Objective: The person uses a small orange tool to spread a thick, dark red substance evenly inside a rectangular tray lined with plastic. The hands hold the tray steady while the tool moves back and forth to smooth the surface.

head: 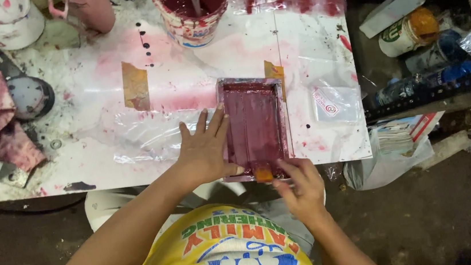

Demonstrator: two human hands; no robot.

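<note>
There is only one view, from a camera on the person's head. It looks almost straight down, from close above, at the white worktable point(195, 67). The table fills the upper part, the dark floor point(427, 212) the lower part.

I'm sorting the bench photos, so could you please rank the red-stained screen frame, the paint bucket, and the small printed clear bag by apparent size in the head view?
1. Red-stained screen frame, clearly the largest.
2. Paint bucket, though the top edge of the picture cuts it off, so its full size is unsure.
3. Small printed clear bag, the smallest.
</note>
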